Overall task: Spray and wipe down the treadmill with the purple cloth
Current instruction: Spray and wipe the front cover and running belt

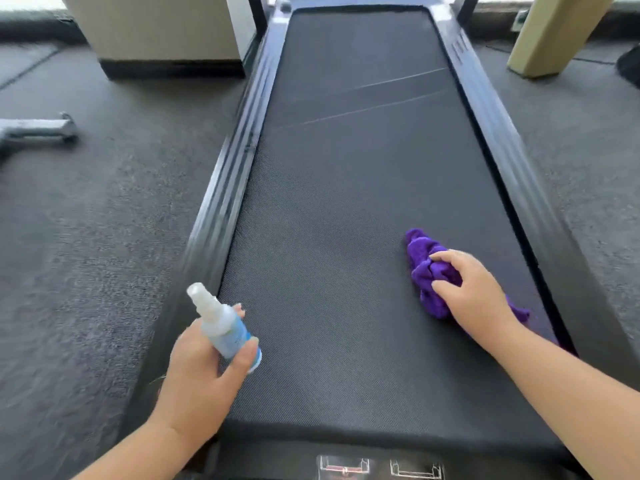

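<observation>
The treadmill's dark belt runs from the near edge away to the top of the view, framed by black side rails. A crumpled purple cloth lies on the belt near its right rail, and my right hand presses down on it with fingers curled into the fabric. My left hand holds a small clear spray bottle with a blue label over the belt's near left corner, nozzle tilted up and to the left.
Grey carpet surrounds the treadmill on both sides. A grey metal equipment foot lies on the floor at the left. A beige pillar stands at the back left and a tan post at the back right.
</observation>
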